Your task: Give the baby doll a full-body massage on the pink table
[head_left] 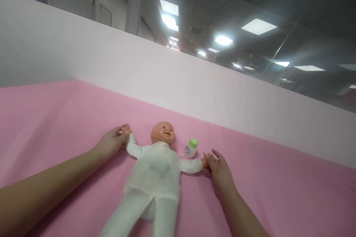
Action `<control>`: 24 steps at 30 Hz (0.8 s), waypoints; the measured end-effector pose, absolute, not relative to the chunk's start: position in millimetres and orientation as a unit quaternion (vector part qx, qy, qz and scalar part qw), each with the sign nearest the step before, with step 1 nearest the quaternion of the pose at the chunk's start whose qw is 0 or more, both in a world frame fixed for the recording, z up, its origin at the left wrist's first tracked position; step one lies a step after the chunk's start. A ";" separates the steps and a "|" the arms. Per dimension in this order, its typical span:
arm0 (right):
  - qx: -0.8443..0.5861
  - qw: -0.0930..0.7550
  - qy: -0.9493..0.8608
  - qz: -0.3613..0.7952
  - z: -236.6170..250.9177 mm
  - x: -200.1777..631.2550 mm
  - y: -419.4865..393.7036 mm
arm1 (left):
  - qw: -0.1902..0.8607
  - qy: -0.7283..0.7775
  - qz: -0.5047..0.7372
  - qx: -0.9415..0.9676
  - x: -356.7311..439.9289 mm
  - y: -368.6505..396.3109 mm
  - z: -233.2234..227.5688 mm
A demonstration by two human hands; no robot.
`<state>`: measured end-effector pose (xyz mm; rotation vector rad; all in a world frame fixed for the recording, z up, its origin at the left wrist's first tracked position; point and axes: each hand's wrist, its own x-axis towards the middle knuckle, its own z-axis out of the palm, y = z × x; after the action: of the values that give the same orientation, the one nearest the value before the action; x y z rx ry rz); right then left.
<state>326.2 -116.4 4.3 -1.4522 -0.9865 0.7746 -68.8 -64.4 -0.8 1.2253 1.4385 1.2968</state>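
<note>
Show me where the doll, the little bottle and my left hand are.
doll (155, 170): head view, on the white-clothed chest.
bottle (190, 148): head view, on its white body under the green cap.
left hand (109, 142): head view, on the back of the hand.

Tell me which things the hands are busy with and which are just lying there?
Busy with: doll, left hand holding one doll hand, right hand holding the other.
Just lying there: small bottle with green cap beside the doll's head, pink sheet, white wall.

One doll (155, 170) in white clothes; one small bottle (190, 148) with a green cap; two bare hands, left hand (110, 142) and right hand (219, 170); one pink sheet (55, 118).
</note>
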 end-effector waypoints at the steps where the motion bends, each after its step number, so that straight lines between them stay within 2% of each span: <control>1: -0.601 0.585 -0.423 0.343 6.8 320.0 -118.7 | 0.423 0.556 0.507 0.504 -66.8 -67.4 0.0; 3: -0.577 0.584 -0.449 0.354 10.9 306.5 -126.0 | 0.419 0.529 0.487 0.555 -61.6 -75.9 2.0; 6: -0.558 0.533 -0.544 0.330 13.1 285.1 -142.8 | 0.346 0.491 0.435 0.671 -52.0 -94.8 8.6; 10: -0.519 0.413 -0.720 0.204 12.0 261.5 -162.7 | 0.188 0.342 0.357 0.849 -43.0 -116.5 17.2; 13: -0.442 0.362 -0.807 0.150 10.3 253.2 -167.1 | 0.113 0.276 0.349 0.889 -41.9 -121.2 17.8; 19: -0.383 0.326 -0.859 0.101 3.0 254.4 -163.4 | 0.114 0.270 0.315 0.903 -41.1 -117.9 13.7; 24: -0.433 0.353 -0.822 0.113 -0.2 258.7 -159.1 | 0.135 0.320 0.316 0.883 -39.3 -117.3 16.2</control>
<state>258.7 -159.1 -0.2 -1.1208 -2.1252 0.2914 -39.3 -117.3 16.2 2.5582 0.9265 0.9164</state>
